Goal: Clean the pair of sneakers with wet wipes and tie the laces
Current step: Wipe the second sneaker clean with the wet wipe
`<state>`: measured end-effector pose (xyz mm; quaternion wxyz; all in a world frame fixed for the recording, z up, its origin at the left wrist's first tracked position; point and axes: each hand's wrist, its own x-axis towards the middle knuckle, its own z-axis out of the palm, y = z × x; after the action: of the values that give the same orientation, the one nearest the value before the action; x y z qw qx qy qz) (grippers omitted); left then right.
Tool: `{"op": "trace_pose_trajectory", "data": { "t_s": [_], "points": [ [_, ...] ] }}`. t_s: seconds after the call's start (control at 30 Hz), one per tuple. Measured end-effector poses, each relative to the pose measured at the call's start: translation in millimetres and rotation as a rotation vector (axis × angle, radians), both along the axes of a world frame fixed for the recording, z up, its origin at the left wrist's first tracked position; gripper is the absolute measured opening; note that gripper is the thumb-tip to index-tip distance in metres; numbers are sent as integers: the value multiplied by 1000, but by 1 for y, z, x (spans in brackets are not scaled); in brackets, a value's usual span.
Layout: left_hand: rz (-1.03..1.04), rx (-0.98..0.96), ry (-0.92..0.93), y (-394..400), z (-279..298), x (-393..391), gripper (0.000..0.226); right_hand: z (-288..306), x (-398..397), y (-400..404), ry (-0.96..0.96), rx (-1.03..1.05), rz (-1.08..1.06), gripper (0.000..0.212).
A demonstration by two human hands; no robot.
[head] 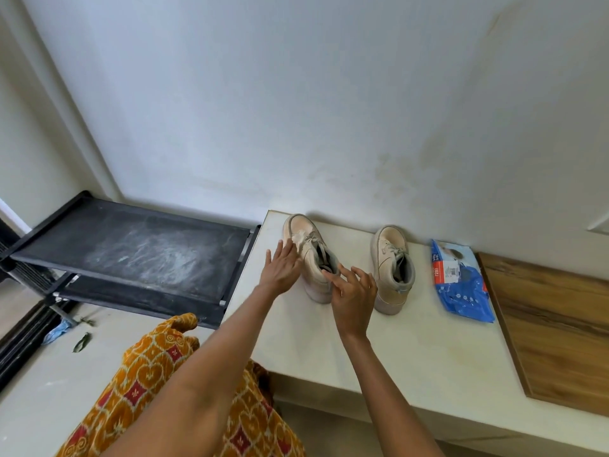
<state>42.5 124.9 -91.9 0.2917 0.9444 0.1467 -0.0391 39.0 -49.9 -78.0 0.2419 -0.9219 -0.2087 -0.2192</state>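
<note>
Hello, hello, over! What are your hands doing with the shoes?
Left hand presses wipe on left sneaker. Right hand steadies its heel. Other sneaker untouched. Nothing blocking.

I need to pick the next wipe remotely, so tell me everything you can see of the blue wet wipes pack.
The wet wipes pack is a soft blue plastic pouch with white printing, a red price patch and a barcode label. It lies flat on the white counter, near the wall, between the right sneaker and the wooden board. No hand touches it. Whether its flap is open is unclear.
</note>
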Motion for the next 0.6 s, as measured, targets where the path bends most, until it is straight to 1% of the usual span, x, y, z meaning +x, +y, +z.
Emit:
{"op": "trace_pose_trajectory", "data": {
  "t_s": [0.13,0.2,0.23,0.3,0.33,0.43,0.5,0.6],
  "points": [
    [-21,-356,-227,-14,-1,-1,57,-5,2,0,-25,38,15,25],
    [-25,-436,-308,-23,-4,-11,65,-8,3,-1,-33,47,23,28],
    [-34,-425,-321,-22,-7,-14,67,-9,4,-1,-38,54,29,28],
    [-53,-343,-288,-13,-9,-9,67,-10,6,-2,-55,64,40,25],
    [-48,-297,-250,-6,-9,-2,65,-10,7,-3,-64,64,48,23],
    [-3,-185,-167,11,-1,21,46,-9,11,-7,-91,45,67,20],
    [-6,-72,-181,16,3,29,38,-9,16,-10,-103,35,66,21],
    [-25,103,-237,13,5,26,40,-4,29,-17,-111,30,32,22]
  ]
}}
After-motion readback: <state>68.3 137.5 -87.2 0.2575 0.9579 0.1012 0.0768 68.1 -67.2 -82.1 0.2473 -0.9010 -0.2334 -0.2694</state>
